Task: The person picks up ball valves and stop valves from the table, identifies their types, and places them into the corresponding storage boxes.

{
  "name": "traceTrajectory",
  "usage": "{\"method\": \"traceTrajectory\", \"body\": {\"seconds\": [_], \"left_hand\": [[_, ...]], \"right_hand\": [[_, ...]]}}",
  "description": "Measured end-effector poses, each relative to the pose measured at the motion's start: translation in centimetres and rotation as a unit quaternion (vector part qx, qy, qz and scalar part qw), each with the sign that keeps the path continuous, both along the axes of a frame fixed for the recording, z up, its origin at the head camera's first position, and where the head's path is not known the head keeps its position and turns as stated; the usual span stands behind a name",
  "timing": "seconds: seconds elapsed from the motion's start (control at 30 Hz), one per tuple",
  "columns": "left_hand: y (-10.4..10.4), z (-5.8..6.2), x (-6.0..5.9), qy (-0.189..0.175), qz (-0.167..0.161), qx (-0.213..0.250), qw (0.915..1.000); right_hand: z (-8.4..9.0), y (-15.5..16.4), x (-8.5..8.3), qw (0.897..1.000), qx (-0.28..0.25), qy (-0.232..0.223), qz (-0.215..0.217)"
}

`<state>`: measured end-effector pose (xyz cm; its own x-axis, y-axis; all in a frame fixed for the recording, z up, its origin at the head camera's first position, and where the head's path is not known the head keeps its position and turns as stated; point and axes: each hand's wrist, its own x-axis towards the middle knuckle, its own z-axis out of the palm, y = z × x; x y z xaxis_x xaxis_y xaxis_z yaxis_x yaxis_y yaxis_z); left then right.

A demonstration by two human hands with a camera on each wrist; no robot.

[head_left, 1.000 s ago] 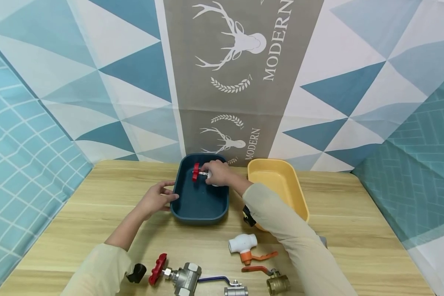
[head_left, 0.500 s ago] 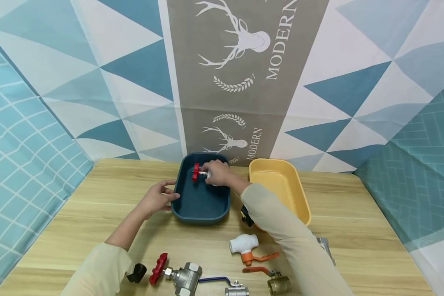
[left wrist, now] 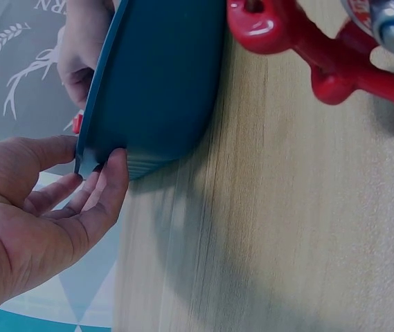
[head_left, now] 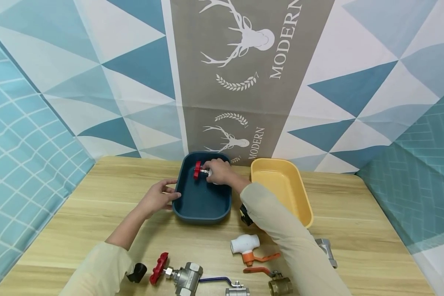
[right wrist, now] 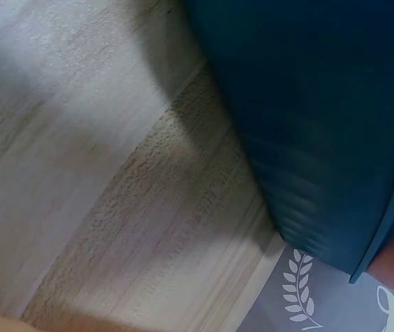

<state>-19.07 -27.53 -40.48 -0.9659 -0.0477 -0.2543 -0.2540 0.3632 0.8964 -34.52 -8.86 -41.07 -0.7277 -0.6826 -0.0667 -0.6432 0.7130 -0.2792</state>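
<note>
A deep dark blue tray [head_left: 203,205] stands on the table near the back wall. My left hand [head_left: 157,200] grips its left rim, thumb over the edge and fingers against the outer wall, as the left wrist view shows. My right hand [head_left: 220,172] reaches inside the tray's far end and holds a valve by its whitish body, most of which the fingers hide. The valve's red handle [head_left: 197,170] points left, above the tray's floor. In the right wrist view the tray's outer wall [right wrist: 307,138] covers most of the hand.
A yellow tray [head_left: 277,176] stands right of the blue one, partly behind my right sleeve. Nearer me lie a white valve [head_left: 245,243] with an orange lever, a brass valve [head_left: 280,285], a red-wheeled steel valve [head_left: 186,279], a blue-levered valve [head_left: 237,291] and a grey metal piece [head_left: 326,250].
Both hands keep their holds on the tray and the valve. The head view has shifted slightly, and more of the grey metal piece shows beside my right sleeve.
</note>
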Motion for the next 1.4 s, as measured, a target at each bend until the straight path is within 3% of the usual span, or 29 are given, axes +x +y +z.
{"method": "traceTrajectory", "body": {"seconds": [1.4], "left_hand": [[-0.1, -0.3, -0.1, 0.008, 0.006, 0.007, 0.9999]], "right_hand": [[-0.8, -1.2, -1.0, 1.0, 0.006, -0.002, -0.02]]}}
